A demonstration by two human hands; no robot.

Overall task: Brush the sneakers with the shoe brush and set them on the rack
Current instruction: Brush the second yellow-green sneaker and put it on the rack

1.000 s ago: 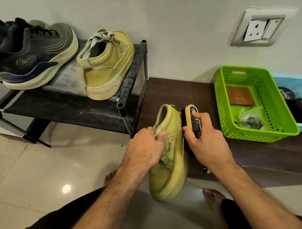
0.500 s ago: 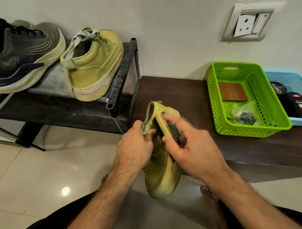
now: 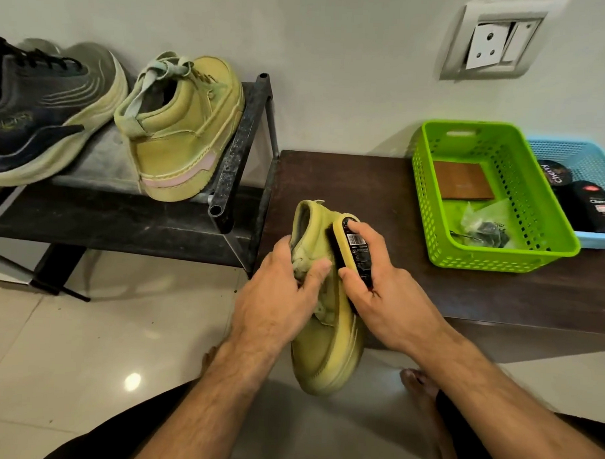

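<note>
1. two hands on one job: your left hand [image 3: 285, 294] is wrapped over the upper of the green sneaker [image 3: 324, 340], thumb pressed across the lace area, fingers curled round the far side where you can't see them.
2. your right hand [image 3: 388, 294] grips the shoe brush [image 3: 353, 246], thumb along its near edge and forefinger hooked over the top end; bristles face left, touching the sneaker's right flank.
3. the held sneaker hangs in the air over the floor at the front edge of the dark bench [image 3: 364, 183], not resting on anything.
4. its long axis runs away from you: toe down and towards your lap, heel collar up and towards the wall, sole facing right.
5. the brush lies parallel to that axis, just right of your left grip, up near the heel half, so i'd judge a stroke runs down the side towards the toe.
6. the rack [image 3: 242, 138] sits up and to the left, nearer your left hand, with the matching sneaker [image 3: 181, 132] already on it, beside a dark running shoe [image 3: 41, 117].
</note>
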